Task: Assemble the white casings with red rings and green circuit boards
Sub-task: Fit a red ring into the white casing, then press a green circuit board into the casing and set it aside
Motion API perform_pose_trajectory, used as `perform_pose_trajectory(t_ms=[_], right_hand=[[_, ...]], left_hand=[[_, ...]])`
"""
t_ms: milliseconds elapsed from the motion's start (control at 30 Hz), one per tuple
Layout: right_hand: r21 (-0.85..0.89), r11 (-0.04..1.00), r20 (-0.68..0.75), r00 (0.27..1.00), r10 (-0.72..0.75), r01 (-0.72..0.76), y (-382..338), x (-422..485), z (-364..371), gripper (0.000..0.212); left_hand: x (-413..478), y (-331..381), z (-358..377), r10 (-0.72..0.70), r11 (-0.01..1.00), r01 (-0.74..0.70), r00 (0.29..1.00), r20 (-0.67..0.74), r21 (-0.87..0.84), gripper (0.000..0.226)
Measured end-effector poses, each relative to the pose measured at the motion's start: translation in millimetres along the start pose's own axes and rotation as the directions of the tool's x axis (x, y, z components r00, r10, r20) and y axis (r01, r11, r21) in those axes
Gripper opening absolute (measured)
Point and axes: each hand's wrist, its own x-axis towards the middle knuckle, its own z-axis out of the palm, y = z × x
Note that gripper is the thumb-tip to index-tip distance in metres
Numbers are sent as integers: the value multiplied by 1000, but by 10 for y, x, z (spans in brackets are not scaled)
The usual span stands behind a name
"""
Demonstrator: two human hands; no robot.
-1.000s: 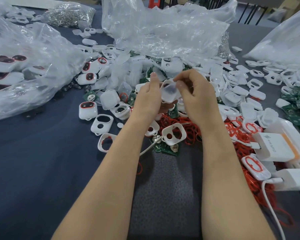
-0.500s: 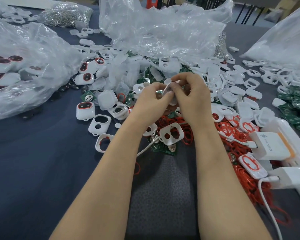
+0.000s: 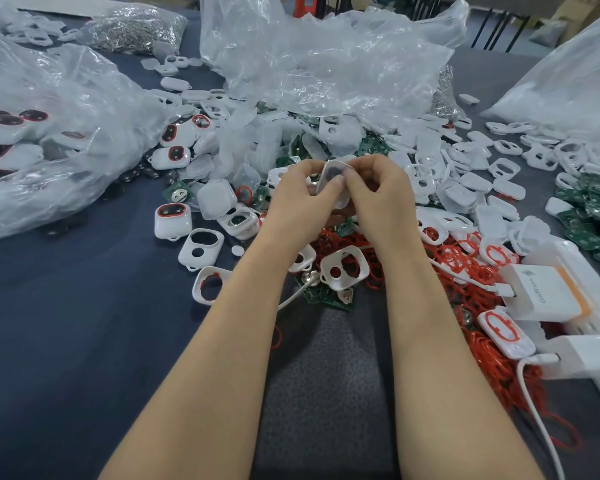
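Dark blue-grey cloth table (image 3: pixel 66 323) is carrying everything. A big crinkled clear plastic bag (image 3: pixel 326 64) is slumping beyond the grip and hiding the far side of the parts heap. A second clear bag (image 3: pixel 49 150), far left of the grip, is holding finished shells with red-rimmed dark windows. A third bag (image 3: pixel 568 91) is sitting far right. A bag of shiny metal bits (image 3: pixel 135 29) is lying far back left. Loose white casings (image 3: pixel 464 188), glossy rounded-square plastic, some solid and some open frames, are spreading behind and to the right of the grip. Thin rubbery red rings (image 3: pixel 482 299) are tangling just below and right of the grip. Green circuit boards (image 3: pixel 589 209) are piling well right. A boxy white charger (image 3: pixel 540 292) with an orange edge is sitting lower right, its white cable (image 3: pixel 533 410) trailing toward the camera. A dark pebbled mat (image 3: pixel 319 393) is showing between the forearms. The left hand (image 3: pixel 298 199) and right hand (image 3: pixel 381 199) are meeting, fingers curled, both pinching one white casing (image 3: pixel 333 178), tilted, dark round hole facing up, raised above the heap. Fingers are covering its edges, so I cannot tell whether a ring or board is inside. A white frame (image 3: pixel 343 266) with two holes is lying just below the grip, and a closed casing with a red rim (image 3: pixel 172 220) is sitting well left of it.
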Motion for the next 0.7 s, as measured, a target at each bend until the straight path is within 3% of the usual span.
perform_pose_trajectory(t_ms=[133,233,333,567,700], right_hand=[[65,997,-10,999,40,-39,-4,8,-13,13],[55,997,-137,989,63,-56,19,53,-94,21],[-25,996,-222,971,83,-90,55,77,-166,17],[-371,923,-32,995,99,-104,79,61,-163,18],[-431,900,24,997,78,-60,17,29,-140,22]], left_hand=[[-5,20,-11,20,998,-22,999,-31,-52,15],[26,46,-64,-6,975,-35,983,-182,-220,16],[61,61,-144,-75,915,-66,941,-329,-398,20],[79,67,-176,-141,811,-138,897,-420,-568,15],[96,62,-227,-201,737,-174,867,-457,-653,10]])
